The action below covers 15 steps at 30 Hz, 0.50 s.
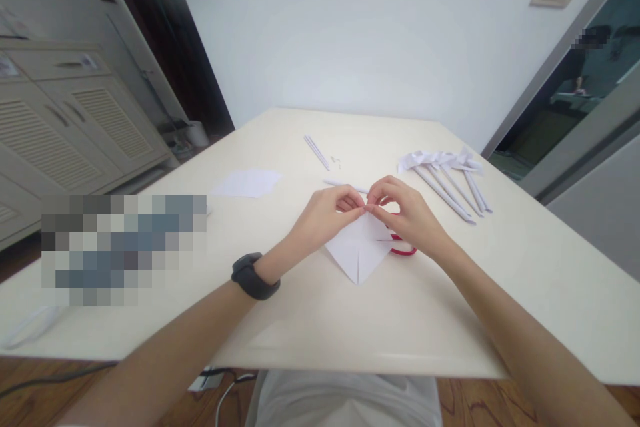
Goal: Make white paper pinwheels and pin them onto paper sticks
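Note:
A white folded paper (359,250) lies on the cream table (350,320) in front of me, its point toward me. My left hand (327,214) and my right hand (407,210) both pinch the paper's far edge, fingertips meeting at its top middle. A black watch sits on my left wrist. Red scissor handles (403,250) show from under my right hand, beside the paper.
A flat white sheet (247,182) lies at the left. Several rolled paper sticks with folded tops (450,177) lie at the right. Two thin paper strips (317,150) and a small rolled stick (345,184) lie beyond my hands. A blurred patch covers the table's left.

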{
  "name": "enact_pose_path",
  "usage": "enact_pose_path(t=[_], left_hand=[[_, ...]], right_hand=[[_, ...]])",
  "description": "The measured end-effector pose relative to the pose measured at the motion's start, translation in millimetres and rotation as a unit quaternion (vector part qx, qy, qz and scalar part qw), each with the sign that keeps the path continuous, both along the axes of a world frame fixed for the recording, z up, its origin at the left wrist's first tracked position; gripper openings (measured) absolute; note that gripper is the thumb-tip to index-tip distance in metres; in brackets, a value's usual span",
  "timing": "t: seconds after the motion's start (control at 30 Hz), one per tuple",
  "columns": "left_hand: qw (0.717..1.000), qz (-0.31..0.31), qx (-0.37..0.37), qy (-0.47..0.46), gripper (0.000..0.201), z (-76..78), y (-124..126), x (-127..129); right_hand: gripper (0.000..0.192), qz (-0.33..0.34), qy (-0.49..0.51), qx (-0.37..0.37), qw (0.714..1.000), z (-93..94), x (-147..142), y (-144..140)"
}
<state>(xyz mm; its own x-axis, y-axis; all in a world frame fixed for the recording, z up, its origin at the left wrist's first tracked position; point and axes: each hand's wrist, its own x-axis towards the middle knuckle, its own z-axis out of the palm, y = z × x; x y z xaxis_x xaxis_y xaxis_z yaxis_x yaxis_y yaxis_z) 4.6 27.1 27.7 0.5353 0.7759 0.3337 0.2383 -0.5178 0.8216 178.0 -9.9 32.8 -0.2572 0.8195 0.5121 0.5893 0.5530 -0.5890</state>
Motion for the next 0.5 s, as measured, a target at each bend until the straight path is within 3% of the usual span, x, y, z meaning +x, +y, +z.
enact_pose_path(t=[0.2,0.5], left_hand=[[1.000,-0.006,0.001,0.007,0.017,-0.1,-0.2,0.3],[0.996,0.000,-0.086,-0.027,0.016,1.3,2.1,-0.7]], right_hand=[[0.006,-0.018,0.012,-0.027,0.999,-0.2,-1.0,-0.7],[0.009,-0.015,0.065,-0.091,0.994,1.6,3.2,1.4]])
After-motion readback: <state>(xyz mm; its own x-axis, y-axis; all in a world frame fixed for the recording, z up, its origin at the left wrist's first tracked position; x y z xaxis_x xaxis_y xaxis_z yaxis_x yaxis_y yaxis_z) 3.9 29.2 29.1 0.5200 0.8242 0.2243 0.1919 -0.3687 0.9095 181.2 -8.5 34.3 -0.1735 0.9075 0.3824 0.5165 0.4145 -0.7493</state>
